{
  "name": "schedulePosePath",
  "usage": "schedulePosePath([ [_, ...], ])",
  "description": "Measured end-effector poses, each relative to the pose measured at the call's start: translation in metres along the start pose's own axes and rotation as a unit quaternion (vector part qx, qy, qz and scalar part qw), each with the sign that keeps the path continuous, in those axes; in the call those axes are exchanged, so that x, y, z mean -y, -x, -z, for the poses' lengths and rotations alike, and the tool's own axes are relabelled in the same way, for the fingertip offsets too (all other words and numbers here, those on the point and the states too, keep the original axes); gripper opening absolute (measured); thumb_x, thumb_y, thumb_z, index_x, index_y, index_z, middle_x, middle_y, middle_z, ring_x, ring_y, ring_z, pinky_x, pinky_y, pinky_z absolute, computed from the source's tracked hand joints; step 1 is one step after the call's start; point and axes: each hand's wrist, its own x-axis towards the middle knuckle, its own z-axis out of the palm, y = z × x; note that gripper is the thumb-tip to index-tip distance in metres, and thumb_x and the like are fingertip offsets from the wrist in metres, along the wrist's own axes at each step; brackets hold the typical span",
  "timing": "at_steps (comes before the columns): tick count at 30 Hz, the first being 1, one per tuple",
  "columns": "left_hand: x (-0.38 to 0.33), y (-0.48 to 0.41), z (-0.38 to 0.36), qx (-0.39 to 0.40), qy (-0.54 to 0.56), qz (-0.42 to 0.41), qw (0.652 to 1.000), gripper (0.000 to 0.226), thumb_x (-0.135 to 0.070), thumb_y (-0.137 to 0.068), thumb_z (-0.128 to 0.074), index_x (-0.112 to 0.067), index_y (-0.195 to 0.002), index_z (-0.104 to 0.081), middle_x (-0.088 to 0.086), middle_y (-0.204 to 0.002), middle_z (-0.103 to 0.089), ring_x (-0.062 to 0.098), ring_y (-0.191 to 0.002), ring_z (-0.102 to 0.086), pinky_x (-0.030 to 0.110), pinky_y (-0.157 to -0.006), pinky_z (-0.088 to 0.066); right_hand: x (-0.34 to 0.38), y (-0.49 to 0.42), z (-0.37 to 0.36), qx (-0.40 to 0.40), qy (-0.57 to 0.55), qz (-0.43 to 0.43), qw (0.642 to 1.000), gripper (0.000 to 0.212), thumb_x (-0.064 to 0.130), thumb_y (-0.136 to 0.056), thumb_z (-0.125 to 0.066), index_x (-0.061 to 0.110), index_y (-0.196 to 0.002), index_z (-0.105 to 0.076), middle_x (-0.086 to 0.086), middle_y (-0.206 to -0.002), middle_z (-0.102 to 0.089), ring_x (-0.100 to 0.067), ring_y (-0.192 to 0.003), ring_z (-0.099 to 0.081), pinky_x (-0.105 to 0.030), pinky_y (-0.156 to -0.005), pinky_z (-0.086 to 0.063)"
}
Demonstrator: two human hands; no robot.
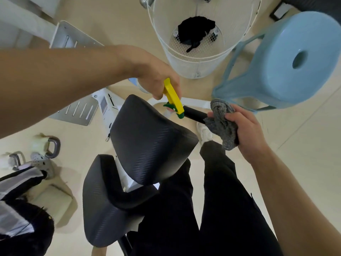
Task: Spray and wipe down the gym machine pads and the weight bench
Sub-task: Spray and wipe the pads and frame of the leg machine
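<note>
Bright, even indoor light — soft shadows, strong wide-angle bending at edges.

The left hand (156, 78) hides most of the spray bottle (173, 97).

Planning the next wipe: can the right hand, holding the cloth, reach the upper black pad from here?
Probably yes. The right hand grips the grey cloth beside the upper black pad, with nothing between them. The left hand holds the spray bottle at the pad's far end, off that path.

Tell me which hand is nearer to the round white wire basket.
Left. The left hand is just below-left of the wire basket; the right hand is farther, below-right.
</note>
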Motion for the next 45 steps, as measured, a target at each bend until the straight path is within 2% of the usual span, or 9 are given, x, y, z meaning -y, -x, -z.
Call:
schedulePosePath([
  [5, -0.012, -0.007, -0.006, 0.013, -0.077, -0.03, 0.997, 0.042, -0.011, -0.085, -0.063, -0.042, -0.111, -0.07, -0.004, -0.101, -0.068, 0.028, -0.1, -0.06, 0.046, -0.091, -0.052, -0.002, 0.001, 0.013, -0.018, -0.001, 0.0, 1.0, 0.039, 0.001, -0.092, -0.043, 0.018, -0.091, -0.078, -0.019, -0.103, -0.074, -0.036, -0.1, -0.07, -0.06, -0.099, -0.049],
  [10, 0.013, -0.002, -0.008, 0.012, -0.07, -0.025, 0.997, 0.053, -0.032, -0.065, -0.049, -0.082, -0.084, -0.046, -0.013, -0.096, -0.062, 0.022, -0.096, -0.057, 0.049, -0.087, -0.054, -0.012, 0.007, 0.0, 0.043, 0.093, 0.006, 0.995, 0.03, 0.011, -0.098, -0.049, 0.026, -0.117, -0.068, -0.004, -0.109, -0.073, -0.016, -0.102, -0.068, -0.037, -0.091, -0.05],
  [13, 0.036, 0.003, -0.011, -0.013, -0.049, -0.004, 0.999, 0.058, -0.028, -0.072, -0.054, -0.075, -0.105, -0.054, -0.009, -0.103, -0.064, 0.022, -0.101, -0.055, 0.048, -0.091, -0.052, -0.044, 0.01, -0.023, 0.105, 0.243, 0.008, 0.964, 0.033, 0.025, -0.104, -0.048, 0.041, -0.132, -0.054, 0.015, -0.12, -0.064, 0.001, -0.112, -0.057, -0.029, -0.098, -0.045],
  [20, 0.089, 0.016, -0.027, -0.085, 0.025, 0.016, 0.996, 0.057, -0.007, -0.087, -0.066, -0.052, -0.121, -0.06, -0.013, -0.095, -0.053, 0.023, -0.097, -0.052, 0.036, -0.079, -0.044, -0.053, -0.017, -0.086, 0.06, 0.256, 0.055, 0.963, 0.034, 0.038, -0.105, -0.034, 0.029, -0.121, -0.063, 0.014, -0.113, -0.066, -0.002, -0.111, -0.057, -0.028, -0.103, -0.043],
  [29, 0.14, 0.035, -0.038, -0.137, 0.096, 0.018, 0.986, 0.057, -0.003, -0.083, -0.065, -0.053, -0.111, -0.065, -0.018, -0.078, -0.052, 0.007, -0.074, -0.052, 0.031, -0.067, -0.039, -0.011, -0.067, -0.134, 0.32, 0.338, 0.105, 0.879, 0.035, 0.02, -0.105, -0.045, 0.029, -0.138, -0.052, 0.005, -0.139, -0.052, -0.008, -0.126, -0.047, -0.016, -0.107, -0.033],
  [33, 0.163, 0.034, -0.052, -0.145, 0.136, 0.04, 0.979, 0.057, -0.026, -0.067, -0.058, -0.059, -0.113, -0.065, -0.024, -0.086, -0.061, 0.011, -0.082, -0.059, 0.042, -0.078, -0.054, -0.014, -0.114, -0.178, 0.376, 0.379, 0.068, 0.843, 0.031, 0.012, -0.103, -0.049, 0.017, -0.133, -0.057, -0.009, -0.138, -0.051, -0.017, -0.122, -0.047, -0.008, -0.096, -0.029],
  [37, 0.182, 0.028, -0.067, -0.178, 0.17, 0.041, 0.968, 0.056, -0.006, -0.079, -0.066, -0.044, -0.121, -0.069, -0.001, -0.096, -0.068, 0.028, -0.093, -0.061, 0.046, -0.082, -0.054, -0.024, -0.161, -0.215, 0.392, 0.402, 0.01, 0.827, 0.031, 0.013, -0.106, -0.044, 0.006, -0.135, -0.054, -0.025, -0.131, -0.055, -0.034, -0.112, -0.053, 0.004, -0.074, -0.034],
  [40, 0.185, 0.027, -0.079, -0.196, 0.196, 0.055, 0.959, 0.056, -0.009, -0.074, -0.064, -0.044, -0.118, -0.069, -0.007, -0.091, -0.069, 0.027, -0.091, -0.062, 0.036, -0.074, -0.049, -0.027, -0.178, -0.231, 0.368, 0.425, -0.014, 0.827, 0.032, 0.023, -0.106, -0.046, 0.012, -0.134, -0.058, -0.003, -0.123, -0.059, -0.014, -0.112, -0.053, -0.006, -0.088, -0.038],
  [45, 0.179, 0.042, -0.098, -0.207, 0.207, 0.054, 0.955, 0.053, -0.01, -0.074, -0.064, -0.041, -0.116, -0.071, 0.0, -0.097, -0.072, 0.029, -0.091, -0.063, 0.046, -0.081, -0.055, -0.022, -0.163, -0.234, 0.391, 0.544, 0.051, 0.741, 0.03, 0.022, -0.104, -0.043, 0.005, -0.119, -0.064, -0.014, -0.116, -0.066, -0.031, -0.108, -0.058, -0.023, -0.095, -0.039],
])
